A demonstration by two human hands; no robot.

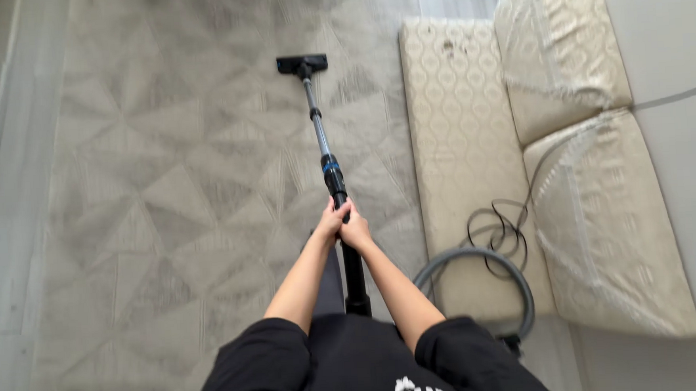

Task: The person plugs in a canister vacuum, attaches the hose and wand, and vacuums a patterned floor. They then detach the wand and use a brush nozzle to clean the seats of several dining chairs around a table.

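Both my hands grip the black handle of a vacuum cleaner wand (323, 145), held out in front of me. My left hand (331, 220) and my right hand (355, 228) sit side by side, fingers wrapped around the tube. The metal wand runs away from me to a black floor nozzle (302, 64) resting flat on a beige carpet (165, 189) with a triangle pattern. A grey hose (478, 260) curls from the handle's lower end to my right.
A cream floor mattress (460, 134) lies along the carpet's right edge, with two patterned cushions (562, 41) leaning against the wall. A black power cord (500, 227) coils on the mattress. Pale floor runs along the left side.
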